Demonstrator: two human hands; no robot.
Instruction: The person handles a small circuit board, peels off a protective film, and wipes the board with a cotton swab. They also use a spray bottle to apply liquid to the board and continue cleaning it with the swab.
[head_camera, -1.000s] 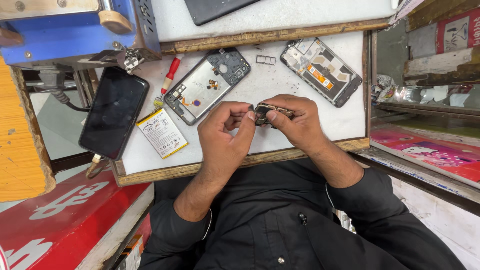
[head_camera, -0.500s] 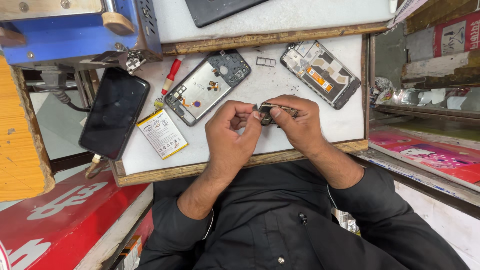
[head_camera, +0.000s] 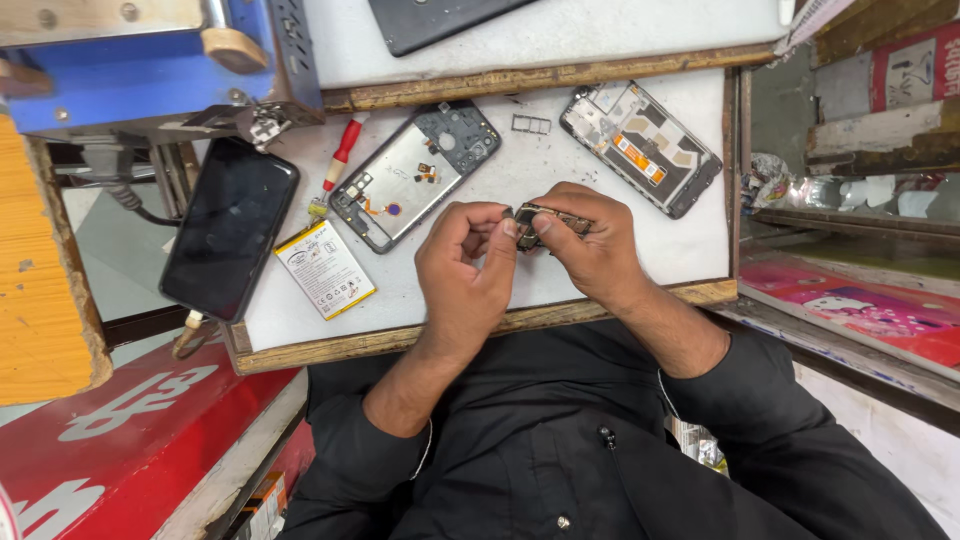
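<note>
My left hand (head_camera: 462, 262) and my right hand (head_camera: 592, 245) meet over the white work board (head_camera: 560, 170), both pinching a small dark circuit part (head_camera: 535, 221) between fingertips. Behind the hands lies an opened phone frame (head_camera: 415, 172) with its insides showing. A second stripped phone frame (head_camera: 642, 147) lies at the back right. A small metal card tray (head_camera: 531, 124) sits between the two frames.
A white phone battery (head_camera: 324, 268) lies left of my hands, with a red-handled screwdriver (head_camera: 338, 163) behind it. A black phone (head_camera: 230, 228) rests face up over the board's left edge. A blue machine (head_camera: 150, 70) stands at the back left, another dark phone (head_camera: 430, 20) at the top.
Both hands have shifted slightly and keep turning the small part between their fingertips. Everything on the board stays where it was.
</note>
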